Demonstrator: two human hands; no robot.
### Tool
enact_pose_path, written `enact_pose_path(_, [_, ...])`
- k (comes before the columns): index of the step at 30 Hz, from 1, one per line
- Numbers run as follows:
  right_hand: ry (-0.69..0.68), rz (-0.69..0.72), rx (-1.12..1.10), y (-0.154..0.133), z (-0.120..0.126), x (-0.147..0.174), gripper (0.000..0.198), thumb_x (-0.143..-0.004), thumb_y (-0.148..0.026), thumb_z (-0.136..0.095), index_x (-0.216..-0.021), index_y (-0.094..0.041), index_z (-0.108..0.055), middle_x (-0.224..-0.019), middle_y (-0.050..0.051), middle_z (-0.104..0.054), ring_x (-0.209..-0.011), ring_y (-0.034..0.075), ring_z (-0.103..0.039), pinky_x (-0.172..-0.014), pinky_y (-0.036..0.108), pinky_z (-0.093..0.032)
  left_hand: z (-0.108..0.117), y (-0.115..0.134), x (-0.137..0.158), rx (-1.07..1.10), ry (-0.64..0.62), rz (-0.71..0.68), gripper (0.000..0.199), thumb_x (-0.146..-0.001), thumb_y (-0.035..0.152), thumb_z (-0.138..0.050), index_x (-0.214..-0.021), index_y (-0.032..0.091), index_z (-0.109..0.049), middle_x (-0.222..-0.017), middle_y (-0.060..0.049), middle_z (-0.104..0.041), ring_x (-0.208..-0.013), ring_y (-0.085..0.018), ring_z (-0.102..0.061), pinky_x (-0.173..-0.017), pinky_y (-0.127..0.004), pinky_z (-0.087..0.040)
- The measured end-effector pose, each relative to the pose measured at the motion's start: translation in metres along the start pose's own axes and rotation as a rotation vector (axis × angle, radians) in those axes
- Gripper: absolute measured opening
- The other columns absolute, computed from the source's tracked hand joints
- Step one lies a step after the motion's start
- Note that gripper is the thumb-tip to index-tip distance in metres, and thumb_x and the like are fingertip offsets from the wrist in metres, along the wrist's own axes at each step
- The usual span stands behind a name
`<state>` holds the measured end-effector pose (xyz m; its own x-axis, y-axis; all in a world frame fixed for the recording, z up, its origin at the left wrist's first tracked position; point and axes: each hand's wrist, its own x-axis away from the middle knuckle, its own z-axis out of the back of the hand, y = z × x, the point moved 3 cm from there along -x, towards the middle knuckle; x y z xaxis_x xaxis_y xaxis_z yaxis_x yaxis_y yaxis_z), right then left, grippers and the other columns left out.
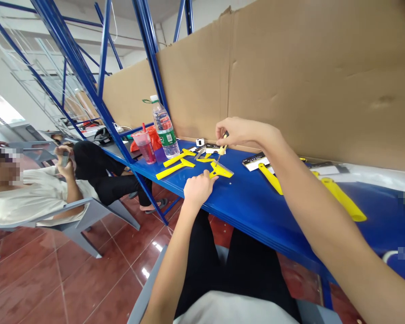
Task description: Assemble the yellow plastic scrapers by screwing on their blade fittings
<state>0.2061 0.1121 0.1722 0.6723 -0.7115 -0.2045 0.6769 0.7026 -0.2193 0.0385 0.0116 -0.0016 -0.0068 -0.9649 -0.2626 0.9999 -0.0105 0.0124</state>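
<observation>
My right hand [238, 131] grips the yellow handle of a small screwdriver [221, 153], held upright with its tip down on a yellow plastic scraper [221, 170] lying on the blue table [256, 202]. At the table's near edge, my left hand [197, 189] rests on the table and pins that scraper by its near end, fingers curled on it. A tiny screw-like speck lies just right of the scraper.
More yellow scrapers [176, 168] lie to the left and longer yellow handles [344, 199] to the right. A water bottle [164, 128] and a pink drink cup [146, 146] stand at the table's left end. A cardboard wall [290, 76] backs the table. A seated person [37, 189] is at the left.
</observation>
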Motion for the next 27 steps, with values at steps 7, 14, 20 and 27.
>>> enact_pose_path(7, [-0.009, -0.004, -0.016, -0.011, 0.002, 0.004, 0.037, -0.094, -0.056, -0.084, -0.109, -0.024, -0.072, -0.099, 0.009, -0.082, -0.085, 0.027, -0.075, -0.07, 0.038, -0.048, 0.001, 0.001, 0.0, 0.016, -0.006, 0.009, 0.059, -0.119, 0.062, -0.037, -0.131, 0.012, -0.066, -0.111, -0.027, -0.083, -0.104, -0.041, -0.084, -0.085, -0.039, -0.056])
enact_pose_path(14, [-0.018, 0.054, -0.037, -0.009, 0.0, 0.002, 0.03, -0.089, -0.043, -0.087, -0.108, -0.024, -0.075, -0.108, 0.008, -0.082, -0.089, 0.026, -0.074, -0.073, 0.036, -0.049, 0.004, 0.003, 0.001, 0.007, -0.015, 0.022, 0.059, -0.12, 0.06, -0.037, -0.133, 0.01, -0.066, -0.112, -0.026, -0.083, -0.105, -0.04, -0.085, -0.086, -0.037, -0.057])
enact_pose_path(20, [-0.023, 0.016, -0.041, -0.009, 0.001, 0.004, 0.024, -0.094, -0.042, -0.083, -0.106, -0.023, -0.074, -0.089, 0.007, -0.079, -0.082, 0.026, -0.072, -0.071, 0.037, -0.046, 0.004, 0.004, 0.001, -0.055, 0.001, 0.036, 0.056, -0.12, 0.059, -0.036, -0.133, 0.012, -0.064, -0.112, -0.023, -0.084, -0.105, -0.039, -0.085, -0.087, -0.039, -0.06])
enact_pose_path(27, [0.022, 0.019, -0.016, -0.016, 0.003, 0.006, 0.015, -0.1, -0.035, -0.075, -0.105, -0.021, -0.072, -0.116, 0.011, -0.08, -0.099, 0.027, -0.071, -0.076, 0.037, -0.046, 0.005, 0.004, 0.0, -0.079, 0.004, 0.04, 0.053, -0.121, 0.058, -0.036, -0.133, 0.014, -0.064, -0.113, -0.019, -0.085, -0.105, -0.039, -0.085, -0.086, -0.041, -0.062])
